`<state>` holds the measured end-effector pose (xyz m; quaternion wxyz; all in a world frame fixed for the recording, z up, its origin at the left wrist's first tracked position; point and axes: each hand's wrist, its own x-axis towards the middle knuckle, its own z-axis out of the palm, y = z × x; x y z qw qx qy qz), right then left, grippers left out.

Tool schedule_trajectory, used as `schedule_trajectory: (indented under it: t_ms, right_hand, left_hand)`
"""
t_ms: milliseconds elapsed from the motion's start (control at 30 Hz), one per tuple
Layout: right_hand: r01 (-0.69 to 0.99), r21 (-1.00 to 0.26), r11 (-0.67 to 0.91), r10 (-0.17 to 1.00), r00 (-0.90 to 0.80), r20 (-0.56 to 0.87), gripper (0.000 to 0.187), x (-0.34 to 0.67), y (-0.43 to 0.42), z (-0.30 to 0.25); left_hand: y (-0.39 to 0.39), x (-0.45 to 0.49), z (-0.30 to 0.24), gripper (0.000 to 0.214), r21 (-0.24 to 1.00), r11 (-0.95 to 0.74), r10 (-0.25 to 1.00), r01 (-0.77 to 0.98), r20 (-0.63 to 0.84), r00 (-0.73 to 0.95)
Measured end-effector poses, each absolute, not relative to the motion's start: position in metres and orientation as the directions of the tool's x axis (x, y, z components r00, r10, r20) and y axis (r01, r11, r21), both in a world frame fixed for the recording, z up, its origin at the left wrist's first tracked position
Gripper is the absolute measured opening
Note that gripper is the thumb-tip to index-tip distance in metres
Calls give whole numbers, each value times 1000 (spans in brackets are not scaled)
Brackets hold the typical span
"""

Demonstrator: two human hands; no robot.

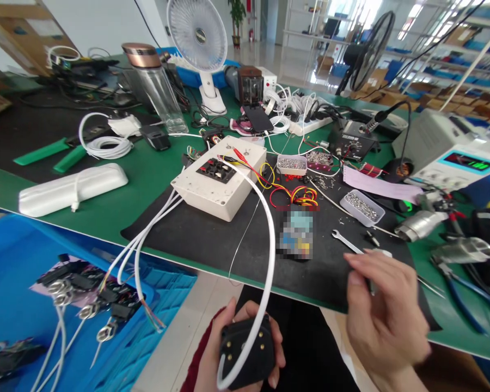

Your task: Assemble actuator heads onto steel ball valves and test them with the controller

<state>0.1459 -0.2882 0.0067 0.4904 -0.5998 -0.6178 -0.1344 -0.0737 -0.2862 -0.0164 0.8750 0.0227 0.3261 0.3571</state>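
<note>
My left hand [212, 348] is wrapped around a black plastic box [251, 351] with small brass-coloured points on its face. A thick white cable [273, 239] arches from this box up to a cream-coloured box [220, 179] on the bench, where black and red spring clips sit on top. Over the right part of the black mat, my right hand [386, 316] is bent, thumb and index fingertips close together; anything between them is too small or hidden. An open-end wrench [345, 239] lies just beyond its fingertips. Metal tweezer-like tips [432, 287] show beside that hand.
Right of the cream box lie a pixelated device [297, 234], red and yellow leads [302, 195] and small-part trays [363, 208]. Blue-handled pliers [459, 294] rest at right near a bench instrument [461, 152]. A blue bin [167, 294] with cabled parts stands at lower left.
</note>
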Motion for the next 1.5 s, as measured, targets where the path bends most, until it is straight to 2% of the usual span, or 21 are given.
schedule_trajectory:
  t_ms: [100, 133, 200, 233, 300, 433, 600, 667, 733, 900, 1067, 1133, 1233, 1367, 1500]
  right_hand:
    - [919, -393, -39, 612, 333, 718, 21, 166, -314, 17]
    - [920, -354, -166, 658, 371, 655, 26, 176, -319, 19]
    - [912, -255, -320, 757, 408, 510, 56, 194, -323, 19]
    - [902, -216, -373, 786, 431, 444, 69, 202, -323, 17]
    - [877, -163, -452, 811, 480, 334, 82, 212, -320, 12]
    - [851, -129, -510, 821, 526, 221, 85, 215, -316, 4]
    - [841, -355, -409, 849, 493, 189, 70, 217, -322, 8]
    - [841, -431, -326, 887, 430, 167, 63, 216, -326, 10]
    - [863, -450, -228, 929, 331, 164, 54, 214, -328, 12]
    - [952, -300, -64, 966, 134, 220, 47, 210, -326, 10]
    - [993, -98, 69, 957, -39, 286, 58, 203, -300, 28]
    - [975, -82, 206, 941, -175, 288, 51, 195, -276, 38]
    - [931, -86, 354, 922, -332, 198, 38, 184, -236, 45]
    - [917, -39, 397, 909, -387, 151, 33, 175, -208, 42]
    - [912, 113, 395, 898, -409, 164, 28, 166, -210, 43]
  left_hand:
    - [-288, -71, -16, 42, 298, 726, 659, -620, -559, 503]
    - [-289, -69, -16, 39, 303, 717, 667, -628, -560, 491]
    - [-290, -65, -17, 36, 317, 701, 680, -638, -566, 466]
    - [-291, -62, -17, 36, 326, 697, 684, -639, -571, 454]
    - [-290, -57, -15, 40, 341, 697, 683, -631, -585, 438]
    - [-288, -51, -7, 43, 323, 712, 652, -624, -634, 416]
    - [-288, -48, 1, 46, 291, 706, 633, -646, -668, 392]
    - [-288, -47, 2, 48, 273, 710, 625, -650, -669, 402]
    - [-289, -47, 3, 50, 255, 718, 613, -647, -673, 415]
    - [-287, -47, 4, 56, 240, 731, 593, -639, -686, 421]
    - [-288, -50, 0, 51, 261, 701, 618, -663, -687, 383]
    - [-287, -51, 1, 46, 279, 679, 639, -679, -680, 360]
    - [-286, -53, 6, 42, 276, 668, 639, -691, -687, 345]
    - [-285, -55, 10, 48, 231, 661, 624, -714, -698, 351]
    - [-286, -57, 9, 48, 216, 663, 619, -717, -696, 363]
